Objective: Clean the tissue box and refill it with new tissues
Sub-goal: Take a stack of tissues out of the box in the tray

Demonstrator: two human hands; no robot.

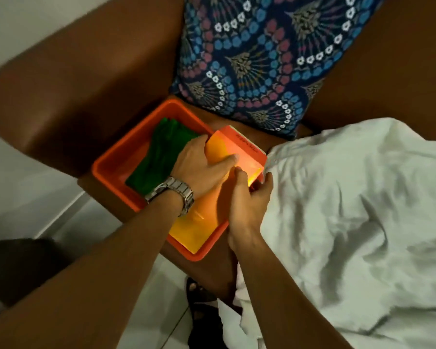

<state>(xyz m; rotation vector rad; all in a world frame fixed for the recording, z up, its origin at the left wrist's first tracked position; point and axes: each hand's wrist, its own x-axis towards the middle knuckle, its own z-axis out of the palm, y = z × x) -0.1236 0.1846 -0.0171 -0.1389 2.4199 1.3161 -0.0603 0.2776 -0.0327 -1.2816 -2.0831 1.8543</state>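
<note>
An orange-and-yellow tissue box (239, 149) lies tilted in an orange plastic tub (111, 162) on a brown sofa seat. My left hand (202, 170), with a metal watch on the wrist, lies flat on the box's yellow top, fingers curled over its far edge. My right hand (249, 205) grips the box's near right side, thumb on top. A green cloth (156, 157) lies folded in the tub to the left of the box, partly under my left hand.
A patterned blue cushion (257, 59) leans against the sofa back behind the tub. A crumpled white sheet (358, 210) covers the seat to the right, touching the tub. The brown sofa arm (61, 91) runs along the left. White floor tiles (68, 215) lie below.
</note>
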